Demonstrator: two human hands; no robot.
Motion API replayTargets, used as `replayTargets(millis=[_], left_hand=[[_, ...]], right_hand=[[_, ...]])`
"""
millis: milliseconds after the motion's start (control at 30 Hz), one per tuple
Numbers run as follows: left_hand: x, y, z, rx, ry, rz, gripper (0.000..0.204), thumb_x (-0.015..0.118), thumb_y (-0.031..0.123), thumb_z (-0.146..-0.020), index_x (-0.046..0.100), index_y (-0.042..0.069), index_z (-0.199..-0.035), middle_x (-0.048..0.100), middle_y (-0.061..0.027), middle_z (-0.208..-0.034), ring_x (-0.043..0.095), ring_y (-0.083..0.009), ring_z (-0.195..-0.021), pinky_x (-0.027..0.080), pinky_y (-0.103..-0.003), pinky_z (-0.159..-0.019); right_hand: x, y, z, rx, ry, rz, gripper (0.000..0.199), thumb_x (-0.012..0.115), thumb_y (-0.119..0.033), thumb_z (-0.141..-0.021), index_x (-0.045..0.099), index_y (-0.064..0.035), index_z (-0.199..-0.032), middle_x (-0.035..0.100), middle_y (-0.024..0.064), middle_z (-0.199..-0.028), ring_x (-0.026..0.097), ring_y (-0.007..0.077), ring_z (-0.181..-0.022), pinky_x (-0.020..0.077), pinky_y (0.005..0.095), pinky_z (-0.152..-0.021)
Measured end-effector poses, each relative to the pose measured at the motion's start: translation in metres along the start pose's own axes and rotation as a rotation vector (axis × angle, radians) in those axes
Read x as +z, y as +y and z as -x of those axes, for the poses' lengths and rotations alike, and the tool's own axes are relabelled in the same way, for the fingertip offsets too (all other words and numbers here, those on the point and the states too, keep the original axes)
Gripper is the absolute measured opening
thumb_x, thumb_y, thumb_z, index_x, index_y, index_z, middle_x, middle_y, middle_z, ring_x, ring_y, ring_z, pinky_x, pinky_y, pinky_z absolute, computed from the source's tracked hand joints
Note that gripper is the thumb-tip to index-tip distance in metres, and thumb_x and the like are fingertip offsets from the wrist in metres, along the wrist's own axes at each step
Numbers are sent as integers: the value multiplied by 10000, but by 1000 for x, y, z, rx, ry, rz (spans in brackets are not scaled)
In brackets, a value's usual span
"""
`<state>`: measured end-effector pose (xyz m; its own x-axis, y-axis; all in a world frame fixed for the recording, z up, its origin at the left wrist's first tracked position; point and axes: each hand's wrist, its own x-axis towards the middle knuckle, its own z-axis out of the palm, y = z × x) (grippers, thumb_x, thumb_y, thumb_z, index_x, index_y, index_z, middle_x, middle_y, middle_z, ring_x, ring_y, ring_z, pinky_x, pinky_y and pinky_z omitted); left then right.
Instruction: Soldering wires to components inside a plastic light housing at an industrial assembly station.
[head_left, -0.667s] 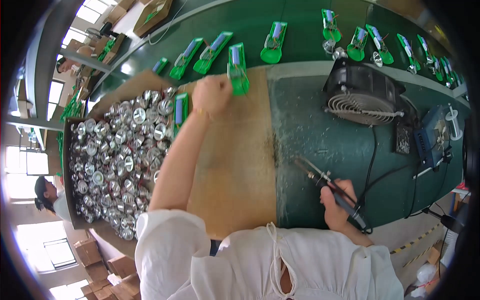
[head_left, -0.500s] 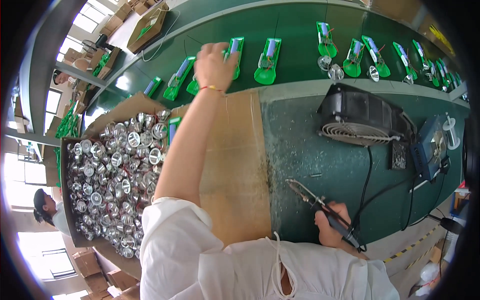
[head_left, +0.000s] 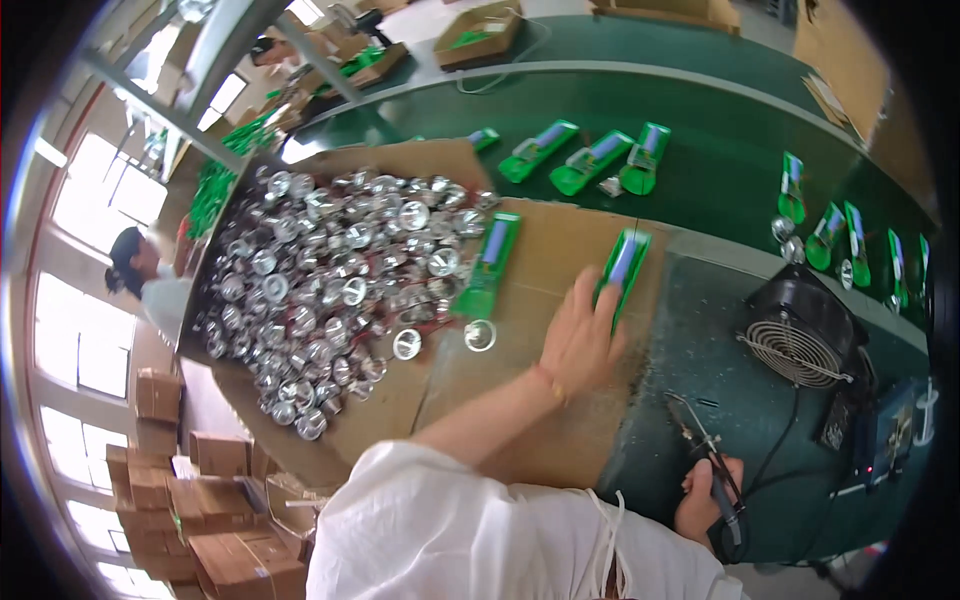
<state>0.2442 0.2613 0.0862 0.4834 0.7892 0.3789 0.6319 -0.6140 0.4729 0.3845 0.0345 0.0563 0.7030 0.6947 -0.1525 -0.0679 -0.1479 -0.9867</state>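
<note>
My left hand [head_left: 582, 340] lies flat on the cardboard sheet [head_left: 545, 262], fingers spread, with the fingertips [head_left: 607, 300] resting on the lower end of a green circuit strip [head_left: 622, 268]. The strip points up and away from the hand, tilted a little to the right, and sits at the sheet's right edge where the cardboard meets the green bench mat [head_left: 700, 340]. I cannot tell whether the fingers pinch the strip or only press on it.

My right hand [head_left: 708, 495] is low on the right, well apart from the left, wrapped around the handle of a soldering iron [head_left: 705, 450] whose tip points up and left over the mat.

Left of my left hand, a 2nd green strip [head_left: 488, 265] lies on the cardboard, its lower end near 2 loose silver reflector cups [head_left: 480, 335]. Beyond it a big heap of silver reflector cups [head_left: 330, 290] fills the left half of the sheet.

To the right stands a black fan [head_left: 805, 335] with a round grille. Further off, more green strips [head_left: 590, 160] lie on the green conveyor belt [head_left: 700, 110], and another row [head_left: 845, 240] is near the fan.
</note>
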Motion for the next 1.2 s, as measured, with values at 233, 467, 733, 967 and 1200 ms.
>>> replayTargets(millis=[233,467,733,967,1200], left_hand=[[-84,-18,71,-60,-14,-158,644,679,351,-740,420,136,-1289,248,-217,-1397,408,-392,-1160,378,-459,-922],[-240,-148,-53,-399,131,-743,692,565,530,-770,329,267,-1365,179,-115,-1468,148,-347,-1349,190,-605,-1018],[-329,-236,57,-991,-119,-922,807,569,616,-709,249,335,-1395,163,-103,-1479,200,-351,-1339,201,-640,-992],[-325,-248,64,-774,-133,-993,838,575,601,-708,211,314,-1406,199,-147,-1459,466,-325,-1179,376,-533,-913],[-322,-252,65,-752,-70,-960,870,647,530,-656,264,267,-1392,226,-175,-1442,491,-333,-1146,378,-518,-919]], right_hand=[[2,7,-7,-155,64,17,100,533,-104,-855,471,-27,-872,467,21,-597,443,79,-510,359,204,-475],[-1,17,-10,-294,56,-123,141,546,-147,-871,462,-39,-839,439,7,-594,404,66,-506,314,189,-466],[-10,28,-19,-323,18,-90,184,518,-171,-901,435,-90,-758,408,-21,-593,371,45,-495,267,181,-445],[-6,28,-22,-311,46,-151,152,526,-182,-905,459,-91,-803,419,-35,-612,370,33,-524,269,165,-466],[5,17,-13,-244,159,-242,141,528,-193,-907,478,-90,-823,433,-35,-617,384,30,-528,284,162,-472]])
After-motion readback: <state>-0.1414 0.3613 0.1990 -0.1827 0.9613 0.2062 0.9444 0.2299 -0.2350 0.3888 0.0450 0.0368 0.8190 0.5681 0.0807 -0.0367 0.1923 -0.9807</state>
